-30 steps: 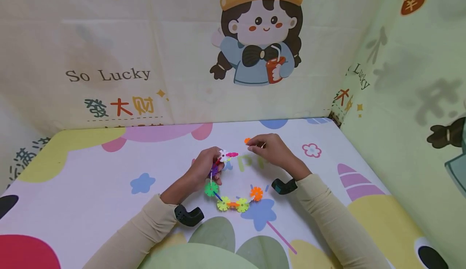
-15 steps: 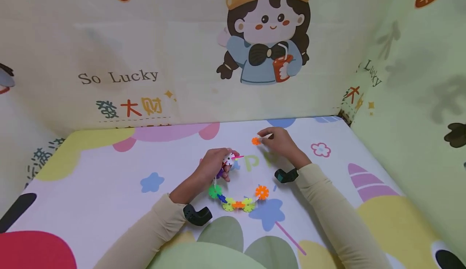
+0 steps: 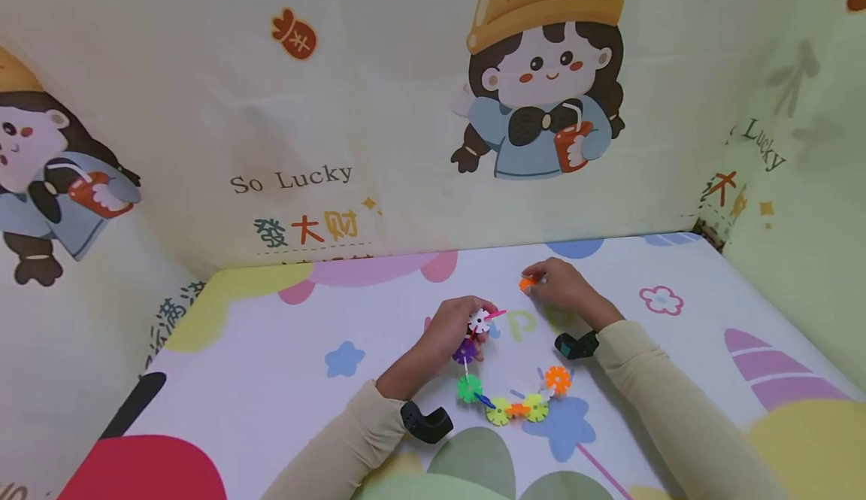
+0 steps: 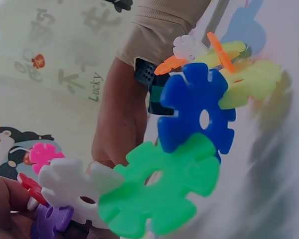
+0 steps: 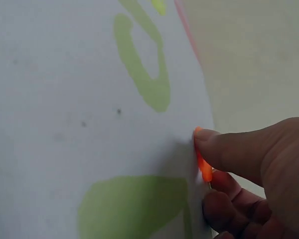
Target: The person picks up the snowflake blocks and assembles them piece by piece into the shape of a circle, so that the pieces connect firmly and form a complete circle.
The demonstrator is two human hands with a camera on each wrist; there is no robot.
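My left hand (image 3: 443,338) grips one end of a chain of notched plastic snowflake discs. By its fingers are a white disc (image 3: 479,321), a pink disc (image 3: 497,315) seen nearly edge-on, and a purple disc (image 3: 464,351). From there the chain curves through a green disc (image 4: 159,184), a blue disc (image 4: 194,99) and yellow discs (image 3: 537,407) to an orange disc (image 3: 558,380) at the other end. Farther back, my right hand (image 3: 568,287) pinches a separate orange disc (image 5: 203,162) between thumb and fingers, apart from the chain.
The tabletop (image 3: 271,380) carries a printed cover with coloured shapes. A printed cloth (image 3: 406,146) stands along its back edge, and another cloth (image 3: 812,259) rises on the right. Each wrist wears a black device (image 3: 425,422).
The head view has turned, so everything sits farther right and lower. My right fingers have shifted over the loose orange disc and cover more of it. My left hand still holds the chain.
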